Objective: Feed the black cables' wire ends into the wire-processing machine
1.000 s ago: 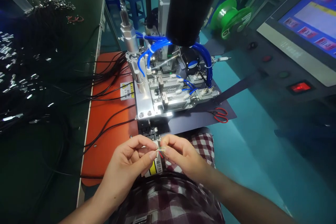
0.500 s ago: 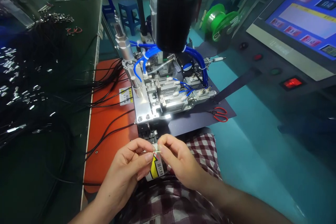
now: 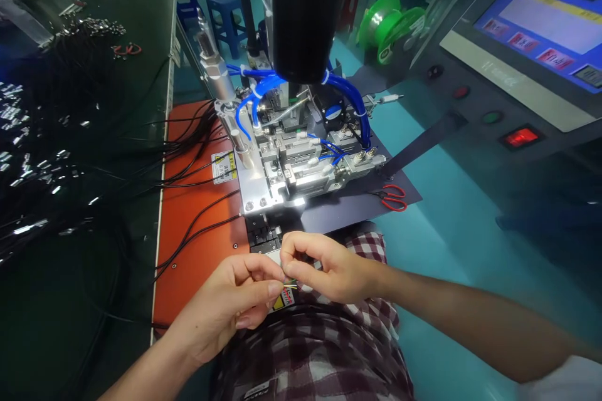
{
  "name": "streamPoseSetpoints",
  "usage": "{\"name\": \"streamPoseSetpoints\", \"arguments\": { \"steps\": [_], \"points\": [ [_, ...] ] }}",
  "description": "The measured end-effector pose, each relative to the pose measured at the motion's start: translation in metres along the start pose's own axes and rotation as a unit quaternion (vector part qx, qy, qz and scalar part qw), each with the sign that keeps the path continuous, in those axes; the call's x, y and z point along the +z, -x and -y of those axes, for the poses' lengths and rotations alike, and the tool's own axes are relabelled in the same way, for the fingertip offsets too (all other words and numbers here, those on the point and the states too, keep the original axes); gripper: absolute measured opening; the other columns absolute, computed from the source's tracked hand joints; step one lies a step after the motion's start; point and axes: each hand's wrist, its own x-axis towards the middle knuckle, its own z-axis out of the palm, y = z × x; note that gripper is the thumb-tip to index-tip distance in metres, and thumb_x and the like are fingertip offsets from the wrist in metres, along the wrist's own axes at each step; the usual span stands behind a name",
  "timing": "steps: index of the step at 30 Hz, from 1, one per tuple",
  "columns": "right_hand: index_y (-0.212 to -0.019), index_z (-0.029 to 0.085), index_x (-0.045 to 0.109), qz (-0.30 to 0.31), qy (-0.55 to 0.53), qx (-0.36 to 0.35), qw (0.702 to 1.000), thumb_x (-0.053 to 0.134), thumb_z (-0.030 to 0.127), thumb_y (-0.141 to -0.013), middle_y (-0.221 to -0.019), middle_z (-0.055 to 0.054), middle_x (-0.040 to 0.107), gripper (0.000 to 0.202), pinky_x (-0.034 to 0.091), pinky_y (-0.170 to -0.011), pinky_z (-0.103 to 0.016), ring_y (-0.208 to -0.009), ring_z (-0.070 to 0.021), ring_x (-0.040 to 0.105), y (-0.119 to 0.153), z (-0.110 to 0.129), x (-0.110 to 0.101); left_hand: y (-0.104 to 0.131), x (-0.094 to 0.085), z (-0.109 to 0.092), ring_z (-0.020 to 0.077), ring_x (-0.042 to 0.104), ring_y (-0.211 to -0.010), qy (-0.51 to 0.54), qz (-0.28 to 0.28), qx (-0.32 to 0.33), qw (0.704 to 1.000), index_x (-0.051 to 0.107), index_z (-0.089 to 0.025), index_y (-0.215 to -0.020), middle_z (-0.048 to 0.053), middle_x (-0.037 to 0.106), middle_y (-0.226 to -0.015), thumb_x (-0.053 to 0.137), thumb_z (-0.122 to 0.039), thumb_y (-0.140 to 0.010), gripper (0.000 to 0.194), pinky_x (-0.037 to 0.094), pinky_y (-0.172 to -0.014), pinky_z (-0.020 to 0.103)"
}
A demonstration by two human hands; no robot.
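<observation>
Single head-worn camera, looking forward and down over both hands (image 3: 291, 276), machine (image 3: 301, 150) beyond.

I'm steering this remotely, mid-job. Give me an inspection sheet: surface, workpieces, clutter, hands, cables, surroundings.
Surface: orange plate bears a warning label; dark plate beside it.
Workpieces: thin wires, ends fanned.
Clutter: red-handled snips on the dark plate.
Hands: left hand pinches the wires; right hand close by, grip unclear.
Cables: black cables cross the orange plate; blue tubes arch over the machine.
Surroundings: blue stool, green spool, lit touchscreen, red switch glowing.
</observation>
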Motion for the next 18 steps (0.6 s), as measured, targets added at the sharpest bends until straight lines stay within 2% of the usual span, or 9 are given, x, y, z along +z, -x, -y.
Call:
{"name": "streamPoseSetpoints", "arguments": {
  "steps": [8, 11, 13, 18],
  "points": [
    [-0.080, 0.018, 0.047, 0.025, 0.059, -0.004, 0.998, 0.046, 0.016, -0.091, -0.075, 0.001, 0.047, 0.011, 0.037, -0.059, -0.025, -0.063, -0.0119, 0.043, -0.001, -0.006, -0.007, -0.004, 0.001, 0.006, 0.0005, 0.027, -0.039, -0.049, -0.051, 0.031, 0.997, 0.062, -0.013, -0.069, -0.008, 0.040, -0.048, 0.075, -0.029, -0.070, 0.020, 0.013, -0.040, 0.017],
    [-0.079, 0.018, 0.049, 0.010, 0.083, -0.017, 0.996, 0.048, 0.017, -0.090, -0.075, 0.001, 0.049, 0.011, 0.038, -0.060, -0.025, -0.064, -0.0124, 0.044, -0.003, -0.007, -0.007, -0.006, 0.001, 0.009, 0.0015, 0.027, -0.040, -0.061, -0.072, 0.052, 0.994, 0.061, -0.014, -0.068, -0.009, 0.038, -0.046, 0.073, -0.029, -0.071, 0.020, 0.013, -0.041, 0.018],
    [-0.078, 0.019, 0.050, -0.020, 0.085, -0.007, 0.996, 0.049, 0.017, -0.090, -0.075, 0.001, 0.050, 0.011, 0.039, -0.061, -0.025, -0.065, -0.0127, 0.045, -0.004, -0.008, -0.005, -0.007, 0.002, 0.009, 0.0017, 0.026, -0.041, -0.057, -0.092, 0.069, 0.992, 0.060, -0.014, -0.068, -0.008, 0.039, -0.047, 0.073, -0.029, -0.072, 0.020, 0.014, -0.042, 0.018],
    [-0.081, 0.018, 0.057, -0.148, 0.040, 0.064, 0.986, 0.051, 0.020, -0.090, -0.074, 0.001, 0.056, 0.011, 0.041, -0.062, -0.025, -0.067, -0.0135, 0.051, -0.002, -0.010, 0.011, -0.009, 0.002, 0.006, 0.0026, 0.024, -0.041, -0.030, -0.137, 0.100, 0.985, 0.061, -0.014, -0.070, -0.009, 0.038, -0.043, 0.071, -0.032, -0.073, 0.021, 0.016, -0.043, 0.019]
  ]
}}
